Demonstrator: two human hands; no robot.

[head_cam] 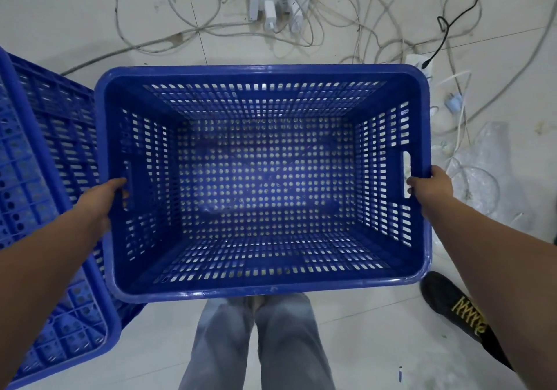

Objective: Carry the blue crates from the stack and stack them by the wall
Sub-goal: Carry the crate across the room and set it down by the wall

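both hands, left hand [116,192] and right hand [428,187], grip perforated blue crate [262,178] by handle slots; loose cables [301,27] underfoot could trip the carrier.

Crowding the left side, touching the held blue crate [262,291]: another blue crate [45,178]; tangling across the floor ahead: white cables [193,29] and power strips [272,3]; cluttering the right: clear plastic wrap [494,160]; lying open below: pale tiled floor [361,344].
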